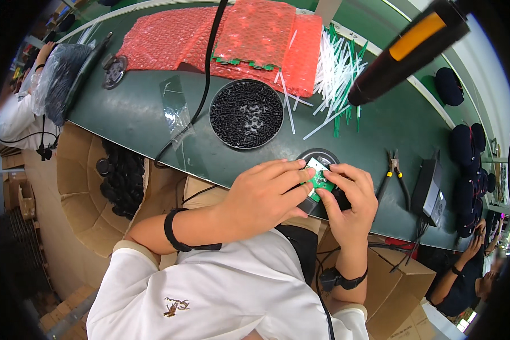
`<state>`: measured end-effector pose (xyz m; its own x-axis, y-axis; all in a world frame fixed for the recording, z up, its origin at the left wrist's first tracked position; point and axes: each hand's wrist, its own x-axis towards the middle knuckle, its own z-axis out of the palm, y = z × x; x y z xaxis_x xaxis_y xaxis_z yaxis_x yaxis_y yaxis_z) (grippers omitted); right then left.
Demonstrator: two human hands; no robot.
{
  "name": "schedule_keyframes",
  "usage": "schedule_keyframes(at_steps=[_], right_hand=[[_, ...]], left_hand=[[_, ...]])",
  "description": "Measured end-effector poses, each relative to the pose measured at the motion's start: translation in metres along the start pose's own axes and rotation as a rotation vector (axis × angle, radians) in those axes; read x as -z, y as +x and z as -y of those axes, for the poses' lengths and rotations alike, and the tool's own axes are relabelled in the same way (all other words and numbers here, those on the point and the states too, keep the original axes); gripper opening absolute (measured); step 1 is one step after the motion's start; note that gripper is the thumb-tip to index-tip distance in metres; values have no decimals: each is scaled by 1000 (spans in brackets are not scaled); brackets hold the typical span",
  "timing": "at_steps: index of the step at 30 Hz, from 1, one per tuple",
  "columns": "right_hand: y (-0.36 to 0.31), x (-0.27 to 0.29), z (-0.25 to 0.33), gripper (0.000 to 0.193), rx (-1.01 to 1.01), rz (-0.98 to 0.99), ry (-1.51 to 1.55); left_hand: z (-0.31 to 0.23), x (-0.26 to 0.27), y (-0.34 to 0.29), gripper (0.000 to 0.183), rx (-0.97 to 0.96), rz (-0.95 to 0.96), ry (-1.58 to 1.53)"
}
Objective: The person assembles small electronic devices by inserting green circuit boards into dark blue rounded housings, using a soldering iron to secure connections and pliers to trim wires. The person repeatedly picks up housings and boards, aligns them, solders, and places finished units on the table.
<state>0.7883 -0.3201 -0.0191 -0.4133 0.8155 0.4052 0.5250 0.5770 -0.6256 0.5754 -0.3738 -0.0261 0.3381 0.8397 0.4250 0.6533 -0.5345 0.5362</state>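
Note:
A small green circuit board [321, 180] with a white part lies over a round black housing [318, 154] near the table's front edge. My left hand [269, 190] reaches in from the left, its fingertips closed against the board's left side. On the other side my right hand [351, 198] pinches the board's right edge between thumb and fingers. The fingers hide much of the housing and part of the board.
Left of my hands stands a round dish of small black screws [246, 113]. Red bubble wrap [175, 39] and white strips [328, 73] lie behind. An electric screwdriver [408, 51] hangs at upper right. Pliers [395, 175] and a black box [428, 190] lie right.

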Motion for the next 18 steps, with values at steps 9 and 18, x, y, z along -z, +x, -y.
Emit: schedule_keyframes(at_steps=[9, 18], right_hand=[[11, 20, 8, 35, -27, 15, -6], [70, 50, -4, 54, -274, -67, 254]], left_hand=[[19, 47, 14, 27, 197, -145, -8], [62, 61, 35, 13, 323, -79, 380]])
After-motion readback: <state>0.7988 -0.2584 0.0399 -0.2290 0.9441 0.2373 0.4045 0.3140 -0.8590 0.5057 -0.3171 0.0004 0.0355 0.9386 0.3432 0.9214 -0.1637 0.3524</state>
